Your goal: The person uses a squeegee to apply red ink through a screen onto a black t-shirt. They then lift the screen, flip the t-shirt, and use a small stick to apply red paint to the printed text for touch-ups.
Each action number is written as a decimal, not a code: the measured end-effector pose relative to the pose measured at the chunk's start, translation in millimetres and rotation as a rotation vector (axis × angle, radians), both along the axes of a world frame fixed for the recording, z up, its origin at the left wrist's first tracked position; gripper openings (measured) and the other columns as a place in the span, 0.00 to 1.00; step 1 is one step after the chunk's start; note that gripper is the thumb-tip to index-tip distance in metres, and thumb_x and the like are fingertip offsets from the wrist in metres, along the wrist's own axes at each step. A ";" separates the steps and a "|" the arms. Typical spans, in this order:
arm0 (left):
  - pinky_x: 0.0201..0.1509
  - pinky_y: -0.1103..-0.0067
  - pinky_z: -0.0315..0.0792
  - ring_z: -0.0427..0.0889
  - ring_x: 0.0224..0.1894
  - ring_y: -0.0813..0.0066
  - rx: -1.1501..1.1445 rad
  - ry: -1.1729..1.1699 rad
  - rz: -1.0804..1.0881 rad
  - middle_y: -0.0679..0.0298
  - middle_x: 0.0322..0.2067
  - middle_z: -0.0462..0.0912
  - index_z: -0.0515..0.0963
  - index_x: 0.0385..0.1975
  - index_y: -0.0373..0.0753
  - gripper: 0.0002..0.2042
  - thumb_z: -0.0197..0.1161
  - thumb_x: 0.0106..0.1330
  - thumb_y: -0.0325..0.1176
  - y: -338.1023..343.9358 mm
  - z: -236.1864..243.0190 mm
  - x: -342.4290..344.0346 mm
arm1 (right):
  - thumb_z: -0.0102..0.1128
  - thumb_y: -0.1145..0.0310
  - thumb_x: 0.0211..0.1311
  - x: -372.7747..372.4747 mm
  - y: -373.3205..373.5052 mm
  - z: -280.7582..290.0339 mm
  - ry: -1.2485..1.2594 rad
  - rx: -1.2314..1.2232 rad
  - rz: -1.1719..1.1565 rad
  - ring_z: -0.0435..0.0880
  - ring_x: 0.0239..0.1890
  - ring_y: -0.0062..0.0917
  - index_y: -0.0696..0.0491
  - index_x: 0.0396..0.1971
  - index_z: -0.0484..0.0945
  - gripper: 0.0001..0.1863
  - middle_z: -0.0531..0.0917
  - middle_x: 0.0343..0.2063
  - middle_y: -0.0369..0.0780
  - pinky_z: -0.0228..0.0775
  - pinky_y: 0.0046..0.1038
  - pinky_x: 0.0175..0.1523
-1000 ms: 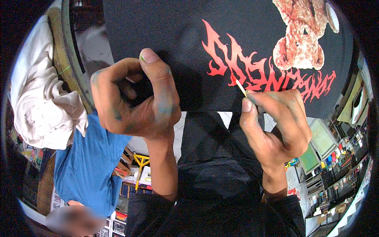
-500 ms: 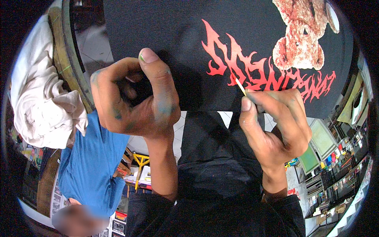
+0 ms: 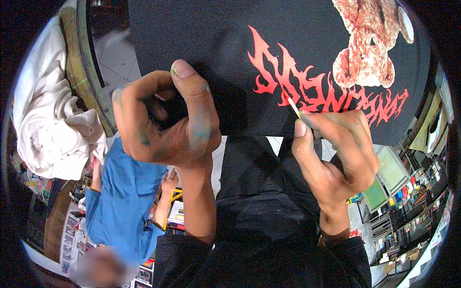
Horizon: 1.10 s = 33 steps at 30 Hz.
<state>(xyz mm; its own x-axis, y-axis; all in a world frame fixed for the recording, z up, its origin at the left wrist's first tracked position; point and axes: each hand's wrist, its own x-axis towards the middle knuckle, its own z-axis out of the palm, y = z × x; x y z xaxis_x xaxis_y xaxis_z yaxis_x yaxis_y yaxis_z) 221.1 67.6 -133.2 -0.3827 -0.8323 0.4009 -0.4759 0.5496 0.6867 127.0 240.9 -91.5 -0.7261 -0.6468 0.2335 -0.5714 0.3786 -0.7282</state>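
A black shirt (image 3: 216,72) with a red flame print (image 3: 307,91) and a brown bear print (image 3: 367,45) lies spread flat across the upper part of the view, its near edge running just above both wrists. The left hand (image 3: 165,122) rests on the shirt near that edge, fingers curled in and thumb stretched up over the cloth, pinning it; whether it pinches any fabric cannot be told. The right hand (image 3: 336,151) pinches a thin pale stick (image 3: 292,105) between thumb and fingers, the tip touching the lower left part of the flame print. To the left, white cloth (image 3: 53,129) is heaped beside a curved wooden edge (image 3: 89,81), close to the left hand. Below that, a person in a blue top (image 3: 122,197) is near the left forearm. Framed screens (image 3: 391,173) and small coloured items crowd the right side under the shirt's edge. The plain black cloth between the hands is uncovered.
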 end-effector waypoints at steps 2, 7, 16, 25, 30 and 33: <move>0.22 0.80 0.54 0.63 0.18 0.80 0.003 -0.005 -0.003 0.70 0.18 0.72 0.75 0.20 0.41 0.12 0.74 0.59 0.31 -0.7 0.3 1.0 | 0.75 0.81 0.37 -1.1 0.6 1.6 -0.005 0.008 0.012 0.79 0.24 0.28 0.56 0.32 0.88 0.15 0.85 0.24 0.38 0.69 0.27 0.31; 0.22 0.80 0.54 0.63 0.18 0.80 -0.040 -0.025 -0.029 0.70 0.18 0.71 0.75 0.20 0.40 0.12 0.74 0.59 0.31 -2.3 0.1 1.5 | 0.75 0.81 0.38 -1.5 3.0 -0.1 -0.017 -0.014 0.023 0.80 0.25 0.28 0.56 0.32 0.88 0.15 0.85 0.25 0.38 0.70 0.26 0.31; 0.22 0.80 0.53 0.62 0.18 0.79 -0.019 -0.036 -0.003 0.70 0.17 0.70 0.75 0.19 0.40 0.12 0.74 0.59 0.31 -0.3 2.1 0.5 | 0.75 0.81 0.39 -1.8 1.6 0.5 -0.006 0.010 0.027 0.79 0.25 0.28 0.56 0.33 0.87 0.16 0.85 0.25 0.38 0.70 0.26 0.31; 0.22 0.79 0.52 0.61 0.18 0.79 -0.052 -0.065 -0.025 0.70 0.17 0.70 0.75 0.19 0.40 0.12 0.73 0.59 0.31 -2.6 2.1 2.1 | 0.76 0.80 0.38 -2.3 1.3 2.6 -0.021 0.011 0.027 0.79 0.25 0.28 0.56 0.33 0.88 0.16 0.85 0.26 0.38 0.70 0.27 0.32; 0.22 0.79 0.52 0.62 0.18 0.79 -0.075 -0.049 -0.041 0.70 0.17 0.70 0.75 0.20 0.41 0.12 0.73 0.59 0.31 -3.0 1.2 1.1 | 0.75 0.81 0.39 -0.8 1.7 1.3 -0.011 0.027 0.015 0.79 0.25 0.28 0.56 0.33 0.88 0.16 0.85 0.26 0.38 0.70 0.27 0.32; 0.22 0.79 0.52 0.62 0.19 0.80 -0.054 -0.014 -0.015 0.71 0.17 0.70 0.75 0.20 0.41 0.12 0.74 0.59 0.31 -1.8 -0.8 -0.1 | 0.75 0.81 0.39 -1.3 2.0 3.2 -0.022 0.032 0.034 0.79 0.25 0.28 0.56 0.33 0.88 0.16 0.85 0.25 0.38 0.70 0.27 0.32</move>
